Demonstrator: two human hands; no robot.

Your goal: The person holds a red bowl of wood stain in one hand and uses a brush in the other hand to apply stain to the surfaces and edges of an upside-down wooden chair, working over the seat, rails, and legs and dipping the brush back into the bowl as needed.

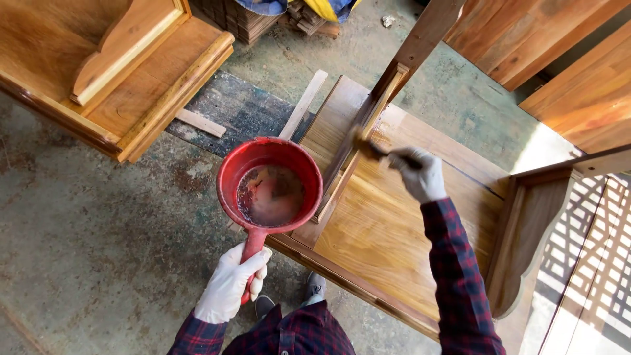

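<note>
The floor is stained concrete and fills the left and near part of the scene. A wooden bench lies across the centre and right, its glossy seat panel facing up, with a shaped side bracket at its right end. A second bench of the same build sits at far left. Wood panels stand at far right. A dark mat lies on the floor between the two benches, with two loose slats on it. A stack of boards sits at the far edge.

The red scoop hangs over the bench's near-left edge and holds a shallow reddish-brown liquid. The left hand, in a white glove, has its fingers wrapped tight around the scoop's handle.

The right hand, also gloved, has its fingers closed on the brush handle. The bristles touch an upright rail of the bench, far of centre. Both sleeves are red-and-dark plaid.
</note>
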